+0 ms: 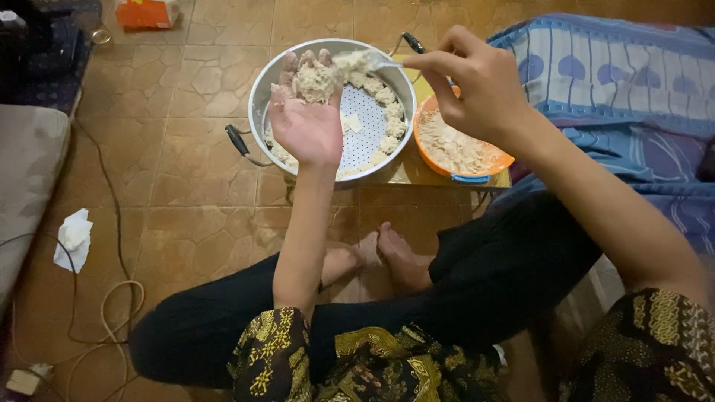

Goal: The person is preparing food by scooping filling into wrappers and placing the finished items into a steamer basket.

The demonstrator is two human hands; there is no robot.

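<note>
Left hand (pixel 307 123) held palm up and open over the metal steamer tray (pixel 262 89), a lump of pale filling (pixel 316 80) sitting on the fingers, possibly on a thin wrapper, hard to tell. Right hand (pixel 477 82) pinched shut around a spoon (pixel 387 62), the bowl end touching that lump; handle mostly hidden behind the fingers, only a dark tip poking out. Shaped dumplings (pixel 386 97) ringed along the tray's inner edge, near side blocked by the left palm. Just right of the tray, an orange bowl (pixel 497 160) of pale mix, partly covered by the right wrist. Both on a low yellowish board (pixel 406 173), mostly hidden underneath. Crumpled tissue (pixel 73 237) and cables on the tile floor, well off to the left. Blue patterned cloth (pixel 633 67) cut off at the right.
</note>
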